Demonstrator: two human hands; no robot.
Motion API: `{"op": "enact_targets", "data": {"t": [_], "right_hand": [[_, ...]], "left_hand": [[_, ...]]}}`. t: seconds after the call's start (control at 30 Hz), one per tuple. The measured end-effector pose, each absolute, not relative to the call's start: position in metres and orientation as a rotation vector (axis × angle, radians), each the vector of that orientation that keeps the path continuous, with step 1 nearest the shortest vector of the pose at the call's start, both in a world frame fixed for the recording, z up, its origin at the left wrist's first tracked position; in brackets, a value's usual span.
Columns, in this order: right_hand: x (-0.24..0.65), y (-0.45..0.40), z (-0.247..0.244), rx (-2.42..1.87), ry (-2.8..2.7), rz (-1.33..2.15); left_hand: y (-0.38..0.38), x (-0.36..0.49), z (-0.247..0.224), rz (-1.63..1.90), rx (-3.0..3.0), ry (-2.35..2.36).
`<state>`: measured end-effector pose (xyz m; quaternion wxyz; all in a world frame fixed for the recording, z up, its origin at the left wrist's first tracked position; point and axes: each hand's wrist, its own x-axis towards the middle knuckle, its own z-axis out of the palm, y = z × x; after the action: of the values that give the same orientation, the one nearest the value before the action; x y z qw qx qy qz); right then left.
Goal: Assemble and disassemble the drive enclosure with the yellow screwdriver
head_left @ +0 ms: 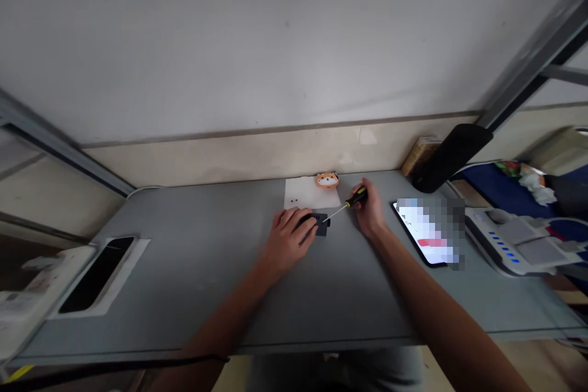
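My left hand (289, 239) rests over a small black plastic device (322, 225) and grips it on the grey desk. My right hand (369, 209) holds a screwdriver with a yellow-and-black handle (356, 197). Its thin steel shaft (335, 213) slants left, and its tip meets the black device near my left fingers. Just behind the device lies a white sheet of paper (312, 193) with a few tiny black screws (294, 200) on it. An orange cat-faced figurine (327, 180) sits at the paper's far edge.
A smartphone (425, 233) with a pixelated screen lies right of my right hand. Farther right is a white device with blue lights (505, 242). A black slab (96, 274) lies on white backing at the left. A book (420, 156) and a black object (452, 156) stand against the wall.
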<state>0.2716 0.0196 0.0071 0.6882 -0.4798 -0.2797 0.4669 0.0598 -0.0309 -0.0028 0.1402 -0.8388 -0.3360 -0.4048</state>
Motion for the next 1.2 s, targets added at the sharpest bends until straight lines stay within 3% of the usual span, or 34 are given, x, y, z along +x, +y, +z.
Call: {"op": "enact_targets", "data": {"t": [1.2], "right_hand": [[0.2697, 0.0197, 0.0079, -1.155, -0.704, 1.026]], "left_hand": [[-0.0373, 0.0579, -0.0126, -1.060, -2.474, -0.947]]}}
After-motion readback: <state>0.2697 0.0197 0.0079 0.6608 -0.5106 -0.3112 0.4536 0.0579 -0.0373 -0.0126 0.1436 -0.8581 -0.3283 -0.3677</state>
